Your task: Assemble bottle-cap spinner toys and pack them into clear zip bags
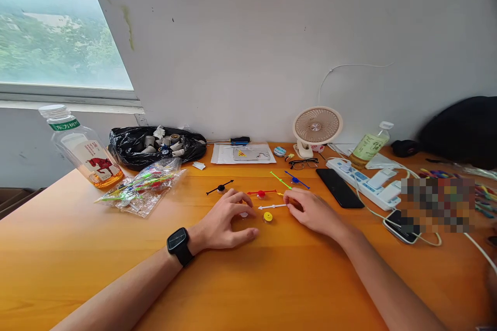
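My left hand [227,219], with a black watch on the wrist, is open over the table. Its curved fingers are around a small white round base [243,214], partly hidden by them. My right hand [310,210] is closed at the fingertips on the tail end of a white arrow [273,207]. A yellow arrow tip [279,194] shows beside these fingers; its remainder is hidden. Between the hands sits a yellow round base [267,216]. Behind them lie a red arrow spinner [261,194], a black one [221,188], a blue one [295,180] and a lime green arrow [281,180].
On the left stand a tea bottle [87,152], a clear bag of coloured arrows [143,186] and a black plastic bag [120,147]. To the right are a clip fan [317,126], glasses [304,164], a phone [339,187], a power strip [363,181] and loose cables.
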`<control>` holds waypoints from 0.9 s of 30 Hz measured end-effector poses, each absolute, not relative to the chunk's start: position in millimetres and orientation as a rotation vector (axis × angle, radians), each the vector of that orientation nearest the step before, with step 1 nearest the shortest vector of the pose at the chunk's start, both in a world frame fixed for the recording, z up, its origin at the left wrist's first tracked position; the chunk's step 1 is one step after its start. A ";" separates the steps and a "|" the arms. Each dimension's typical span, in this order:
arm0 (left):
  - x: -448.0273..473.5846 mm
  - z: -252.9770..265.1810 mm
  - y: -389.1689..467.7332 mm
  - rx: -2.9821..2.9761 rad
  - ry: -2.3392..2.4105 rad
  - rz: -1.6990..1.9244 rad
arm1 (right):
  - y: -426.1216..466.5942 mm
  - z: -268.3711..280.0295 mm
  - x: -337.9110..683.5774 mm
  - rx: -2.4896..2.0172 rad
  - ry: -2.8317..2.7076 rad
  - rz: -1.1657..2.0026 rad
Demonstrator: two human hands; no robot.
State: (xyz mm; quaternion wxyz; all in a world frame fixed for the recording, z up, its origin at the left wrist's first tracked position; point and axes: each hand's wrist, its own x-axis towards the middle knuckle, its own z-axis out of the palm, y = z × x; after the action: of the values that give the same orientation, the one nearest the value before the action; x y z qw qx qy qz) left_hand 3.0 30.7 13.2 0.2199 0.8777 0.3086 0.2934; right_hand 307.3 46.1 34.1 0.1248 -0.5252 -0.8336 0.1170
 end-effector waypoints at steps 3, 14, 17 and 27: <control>2.5 13.4 30.2 2.453 0.777 0.779 | 48.6 34.0 314.5 -1.644 -2.388 0.187; 5.2 -2.8 39.6 2.469 0.939 0.880 | 31.5 30.3 272.5 -1.232 -2.335 0.572; 5.1 -6.0 40.9 2.450 0.992 0.943 | 26.7 26.7 265.4 -1.234 -2.379 0.575; 6.3 -0.3 37.2 2.478 1.001 1.032 | 28.3 14.7 255.8 -1.220 -2.292 0.627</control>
State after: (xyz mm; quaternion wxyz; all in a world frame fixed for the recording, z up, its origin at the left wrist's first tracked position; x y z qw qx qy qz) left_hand 6.3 37.2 -0.3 0.1379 0.8567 0.3460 0.3568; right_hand 255.8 28.3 14.7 0.2329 -0.4442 -0.8345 0.2282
